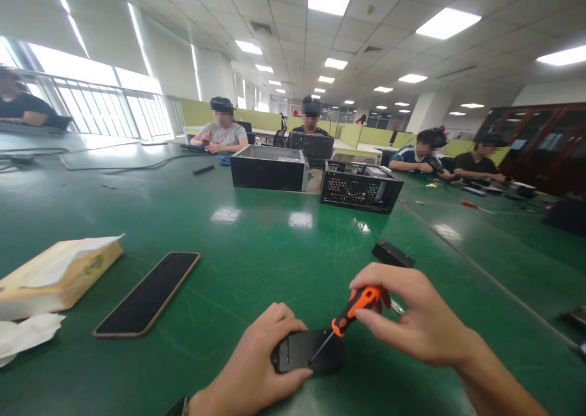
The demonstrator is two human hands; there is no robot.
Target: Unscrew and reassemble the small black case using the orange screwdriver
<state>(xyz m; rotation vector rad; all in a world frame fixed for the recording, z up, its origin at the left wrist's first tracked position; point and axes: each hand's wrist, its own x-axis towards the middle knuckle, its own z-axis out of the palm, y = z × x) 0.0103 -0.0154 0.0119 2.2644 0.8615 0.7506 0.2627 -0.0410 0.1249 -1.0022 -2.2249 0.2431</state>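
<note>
My left hand point(262, 361) is closed around the left end of a small black box-shaped device point(323, 354) lying on the green tabletop, thumb on the near side and fingers on the far side. In my right hand point(412, 315) is an orange and black screwdriver point(351, 309), gripped by its handle between thumb and fingers. Its shaft slants down to the left, and the tip meets the top of the device near its front edge. Just beyond my right hand lies another black block point(394, 254). A small shiny metal piece point(396, 307) shows partly behind that hand.
On the left lie a phone point(149, 294), a tissue pack point(59, 276) and a crumpled tissue point(30, 337). Two black computer cases point(268, 171) stand ahead. Another screwdriver point(473, 205) lies far right. Several people sit around the green table point(256, 239).
</note>
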